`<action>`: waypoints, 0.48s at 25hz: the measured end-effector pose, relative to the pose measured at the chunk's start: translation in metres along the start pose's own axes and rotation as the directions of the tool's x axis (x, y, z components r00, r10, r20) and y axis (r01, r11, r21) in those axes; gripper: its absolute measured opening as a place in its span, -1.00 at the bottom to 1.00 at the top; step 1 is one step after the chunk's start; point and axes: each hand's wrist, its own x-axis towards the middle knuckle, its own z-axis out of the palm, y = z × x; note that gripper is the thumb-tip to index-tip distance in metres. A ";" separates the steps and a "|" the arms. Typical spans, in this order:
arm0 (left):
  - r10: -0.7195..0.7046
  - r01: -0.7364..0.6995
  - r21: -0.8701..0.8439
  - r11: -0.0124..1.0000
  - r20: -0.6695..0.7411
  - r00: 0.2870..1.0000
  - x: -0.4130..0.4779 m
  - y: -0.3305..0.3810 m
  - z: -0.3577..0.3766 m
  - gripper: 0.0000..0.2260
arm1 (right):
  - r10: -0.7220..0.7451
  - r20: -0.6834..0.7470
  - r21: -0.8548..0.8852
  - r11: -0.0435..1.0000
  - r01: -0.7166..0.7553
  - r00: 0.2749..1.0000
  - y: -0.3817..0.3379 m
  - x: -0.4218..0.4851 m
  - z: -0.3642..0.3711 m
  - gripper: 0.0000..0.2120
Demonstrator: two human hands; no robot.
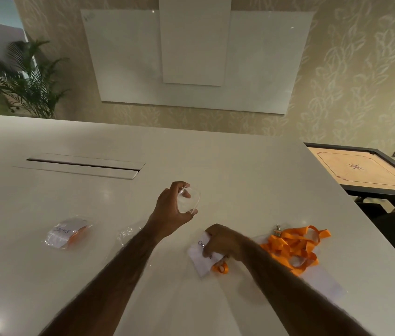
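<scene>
Fingers of the left hand [170, 207] curl round a clear sleeve [190, 202] raised over the table [94, 202]; the right hand [223, 241] pinches the name card [203, 266] lying on it. Spreading the sleeve's mouth should let the card enter squarely.

Handwritten in blue on the bagged card [62, 232] at the lower left of the frame: one short word, upside down from here, too blurred to spell out. Handwritten in dark ink on the white card [197, 257] at lower centre: "Ci" readable, the rest covered by the right hand [223, 241].
</scene>
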 end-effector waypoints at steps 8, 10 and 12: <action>-0.026 0.026 -0.014 1.000 -0.021 0.999 -0.002 -0.005 -0.003 -0.38 | -0.063 -0.032 0.516 0.854 0.070 0.998 -0.012 -0.037 -0.081 -0.91; -0.031 0.031 0.000 1.000 -0.001 1.000 -0.003 -0.005 0.001 -0.38 | -0.068 -0.083 0.544 0.833 0.103 0.994 -0.022 -0.045 -0.107 -0.83; -0.022 0.022 0.021 1.000 0.025 0.999 -0.004 -0.002 0.008 -0.37 | -0.088 -0.118 0.525 0.840 0.137 0.989 -0.038 -0.050 -0.123 -0.79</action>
